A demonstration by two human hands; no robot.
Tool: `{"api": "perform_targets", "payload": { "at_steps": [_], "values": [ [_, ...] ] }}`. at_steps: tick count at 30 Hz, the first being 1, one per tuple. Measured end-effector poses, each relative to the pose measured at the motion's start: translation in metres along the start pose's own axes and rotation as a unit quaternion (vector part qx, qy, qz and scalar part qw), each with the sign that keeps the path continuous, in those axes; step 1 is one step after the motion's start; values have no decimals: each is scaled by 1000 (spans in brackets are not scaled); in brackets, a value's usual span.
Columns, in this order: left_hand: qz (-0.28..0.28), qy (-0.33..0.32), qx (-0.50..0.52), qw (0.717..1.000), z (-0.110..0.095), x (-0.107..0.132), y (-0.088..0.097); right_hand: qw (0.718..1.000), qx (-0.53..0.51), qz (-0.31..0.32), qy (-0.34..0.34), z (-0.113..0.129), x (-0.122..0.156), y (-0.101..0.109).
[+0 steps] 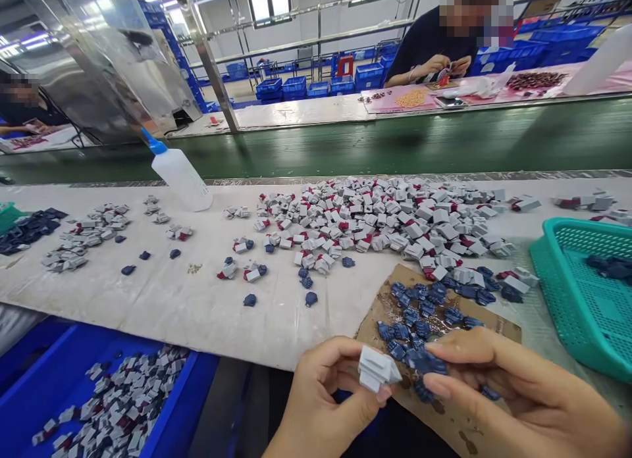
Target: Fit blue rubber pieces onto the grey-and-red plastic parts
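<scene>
My left hand (320, 405) is closed in a pinch on a small grey plastic part (376, 369) at the bottom centre. My right hand (513, 392) pinches a dark blue plastic part (425, 362) right beside the grey one, the two touching or nearly so. Both hands hover over a brown cardboard sheet (474, 425) that carries several more dark blue parts (419, 310). A large heap of grey and red parts (395, 218) lies on the white table cover just beyond.
A blue bin (29, 392) of assembled parts sits at the lower left. A teal basket (582, 300) stands at the right. A white squeeze bottle (180, 174) leans at the back left. Across the green conveyor (395, 145) another person handles small parts.
</scene>
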State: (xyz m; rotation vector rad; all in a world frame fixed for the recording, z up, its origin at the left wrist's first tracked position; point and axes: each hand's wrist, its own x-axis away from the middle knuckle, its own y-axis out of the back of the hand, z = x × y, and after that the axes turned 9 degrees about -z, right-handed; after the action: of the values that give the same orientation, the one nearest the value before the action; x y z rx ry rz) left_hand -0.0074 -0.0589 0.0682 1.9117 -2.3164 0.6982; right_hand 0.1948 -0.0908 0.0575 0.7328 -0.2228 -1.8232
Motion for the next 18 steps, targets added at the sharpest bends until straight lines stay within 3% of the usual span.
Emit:
{"api": "perform_targets", "payload": {
  "at_steps": [3,5,8,10,14,18],
  "values": [
    [-13,23,16,1000,-3,6,-4,996,-67,66,6,14,-6,-9],
    [-13,22,12,1000,-3,8,-3,995,-75,69,7,16,-8,-10],
    [8,-12,-4,1000,-1,6,1,996,-48,70,30,17,-8,-7],
    [33,-41,-30,998,0,4,5,992,-48,116,24,19,-11,-4],
    [77,-87,-75,990,3,0,8,966,-92,234,-65,26,-20,2],
    [112,-91,-47,988,8,-2,7,926,-117,319,-162,24,-24,4]
  ]
}}
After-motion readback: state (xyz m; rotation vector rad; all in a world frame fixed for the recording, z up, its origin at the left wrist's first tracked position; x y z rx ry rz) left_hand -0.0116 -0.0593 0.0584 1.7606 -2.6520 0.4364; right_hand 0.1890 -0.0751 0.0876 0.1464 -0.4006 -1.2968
